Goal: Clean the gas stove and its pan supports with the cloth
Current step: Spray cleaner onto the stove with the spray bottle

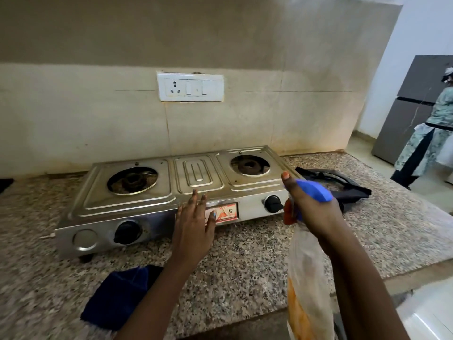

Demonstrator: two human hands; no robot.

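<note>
Spraying: head view, right hand (316,212) grasps spray bottle (307,273), nozzle aimed at gas stove (157,192), likely wetting it
Left hand (193,225): grip released, fingers straight over stove's front edge
Cloth (117,298): lying on desk (245,256), near front
Pan supports (335,182): off burners, right of stove, baring its top

Your left hand (193,224) and right hand (311,212): bare, forearms unsleeved, no rings or watch; nails painted, orange on right.

Home kitchen: gas stove (171,187), granite counter (245,261).
</note>
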